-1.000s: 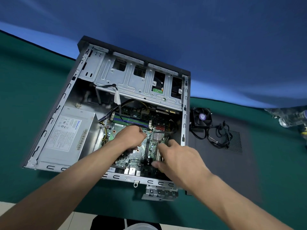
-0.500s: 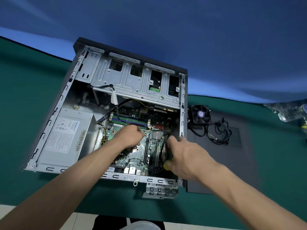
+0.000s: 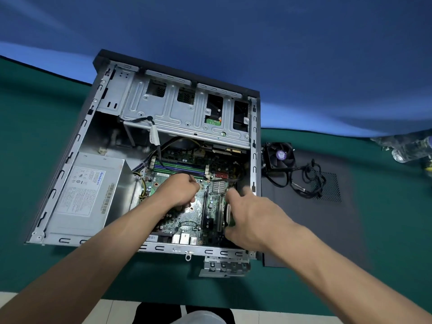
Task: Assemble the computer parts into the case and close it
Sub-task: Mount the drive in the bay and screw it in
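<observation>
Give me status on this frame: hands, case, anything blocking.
Left hand curled over the motherboard, grip unclear. Right hand at a card by the slots. Case open. Fan and cables outside on the side panel.

One head-worn wide-angle view, looking forward and steeply down onto the open computer case [image 3: 145, 146].

The camera sits above the near edge of the green table [image 3: 35, 141], close enough that both forearms run in from the bottom corners, left hand [image 3: 180, 190] and right hand [image 3: 252, 220] meeting inside the case at frame centre. The lens bends the table's far edge and the blue backdrop [image 3: 257, 38] into curves. Pale floor shows along the bottom edge. To the right the view takes in the fan [image 3: 279, 156] on the dark side panel [image 3: 311, 220]. There is only this one view.
</observation>
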Demonstrator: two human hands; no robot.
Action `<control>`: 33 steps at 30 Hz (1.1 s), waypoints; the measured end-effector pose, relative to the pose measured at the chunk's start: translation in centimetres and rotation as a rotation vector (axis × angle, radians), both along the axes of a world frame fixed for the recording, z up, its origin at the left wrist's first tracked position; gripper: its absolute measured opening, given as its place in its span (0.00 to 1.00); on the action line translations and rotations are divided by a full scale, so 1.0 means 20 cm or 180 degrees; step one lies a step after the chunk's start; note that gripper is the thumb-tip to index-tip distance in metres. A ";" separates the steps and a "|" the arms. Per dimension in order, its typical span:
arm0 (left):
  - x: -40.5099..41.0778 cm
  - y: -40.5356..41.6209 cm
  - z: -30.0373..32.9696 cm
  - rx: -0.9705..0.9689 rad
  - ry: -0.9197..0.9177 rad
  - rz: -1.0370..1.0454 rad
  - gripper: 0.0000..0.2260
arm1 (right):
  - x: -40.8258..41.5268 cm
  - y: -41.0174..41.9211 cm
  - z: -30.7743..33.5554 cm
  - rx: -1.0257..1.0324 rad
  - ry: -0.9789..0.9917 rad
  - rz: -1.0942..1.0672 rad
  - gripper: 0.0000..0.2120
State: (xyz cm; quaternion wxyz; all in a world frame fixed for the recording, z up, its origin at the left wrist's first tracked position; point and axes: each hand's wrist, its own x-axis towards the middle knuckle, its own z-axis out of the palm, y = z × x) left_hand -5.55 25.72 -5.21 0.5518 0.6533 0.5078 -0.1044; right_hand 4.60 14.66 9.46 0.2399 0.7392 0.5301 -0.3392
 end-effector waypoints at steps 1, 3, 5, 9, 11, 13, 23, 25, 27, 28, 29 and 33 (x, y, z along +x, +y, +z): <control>0.00 0.00 0.00 0.0002 0.0000 0.0001 0.12 | 0.01 0.00 0.01 -0.0039 0.0116 -0.0101 0.19; 0.00 0.00 0.00 -0.0005 0.0001 -0.0007 0.12 | 0.02 -0.01 0.00 0.0097 0.0072 -0.0086 0.14; 0.00 0.00 0.00 0.0014 0.0015 -0.0013 0.11 | 0.01 -0.01 0.00 0.0263 -0.0196 0.0089 0.13; 0.00 0.00 -0.01 0.0040 0.0100 -0.0024 0.10 | -0.03 0.01 0.01 0.0020 0.0121 0.0038 0.20; 0.01 0.00 -0.02 0.0031 0.0106 -0.0013 0.10 | -0.04 0.01 -0.01 0.0079 -0.0121 0.0242 0.16; 0.00 0.00 -0.01 0.0060 0.0147 -0.0018 0.11 | -0.03 0.01 -0.01 0.0072 -0.0266 0.0314 0.15; -0.01 -0.02 -0.01 -0.0019 0.0229 -0.0030 0.13 | -0.03 0.04 0.01 -0.0066 -0.0027 0.0122 0.20; -0.01 -0.02 -0.01 -0.0074 0.0192 -0.0011 0.13 | -0.04 0.04 0.01 0.0084 -0.0166 0.0258 0.13; -0.01 -0.01 -0.02 -0.0137 0.0162 0.0002 0.13 | -0.03 0.03 0.00 0.0193 -0.0300 0.0300 0.11; -0.01 -0.01 -0.02 -0.0148 0.0152 0.0003 0.13 | -0.02 0.02 0.00 0.0143 -0.0204 0.0231 0.13; -0.01 -0.01 -0.02 -0.0150 0.0141 0.0016 0.13 | -0.01 0.03 0.01 0.0049 -0.0076 0.0153 0.16; -0.01 -0.01 -0.02 -0.0137 0.0114 0.0027 0.12 | 0.03 0.02 0.01 0.0269 -0.0057 0.0254 0.13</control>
